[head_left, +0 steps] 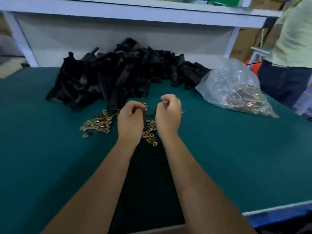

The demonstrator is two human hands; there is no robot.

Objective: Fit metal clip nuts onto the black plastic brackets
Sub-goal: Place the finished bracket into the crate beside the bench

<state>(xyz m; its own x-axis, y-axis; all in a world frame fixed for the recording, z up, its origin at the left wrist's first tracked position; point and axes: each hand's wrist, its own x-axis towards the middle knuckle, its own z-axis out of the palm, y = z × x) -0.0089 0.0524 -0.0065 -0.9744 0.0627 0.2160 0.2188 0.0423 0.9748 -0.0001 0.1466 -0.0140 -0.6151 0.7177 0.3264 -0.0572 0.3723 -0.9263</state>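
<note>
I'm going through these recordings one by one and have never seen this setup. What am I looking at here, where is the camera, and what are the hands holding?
There is no machine: a person works with bare hands, filmed by a wide-angle camera worn on the head, looking down. The left hand and right hand are raised over a green table, fingers curled. The left seems to pinch a small metal clip nut; the right hand's contents are too blurred to tell. Behind them lies a pile of black plastic brackets. Loose clip nuts lie scattered on the table, and a clear plastic bag at right holds more metal parts. Another person stands at the right edge.
</note>
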